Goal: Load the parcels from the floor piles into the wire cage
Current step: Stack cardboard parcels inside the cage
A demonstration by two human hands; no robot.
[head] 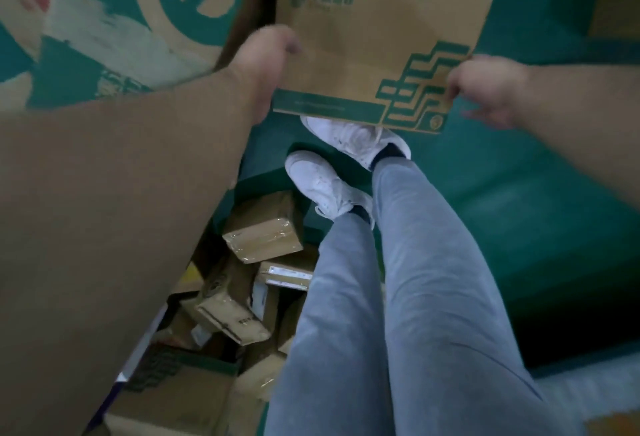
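Gripping parcel (367,55) edges, left hand (266,70) and right hand (485,86) hang above floor (519,193).

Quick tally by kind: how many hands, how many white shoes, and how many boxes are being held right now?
Hands: 2, left hand and right hand
White shoes: 2
Held box: 1
Total: 5

This is a parcel sorting depot. Taped cardboard parcels (262,228) lie heaped on a green painted floor (519,176), and a postal-branded carton (374,55) (green logo printed on it) sits above them.
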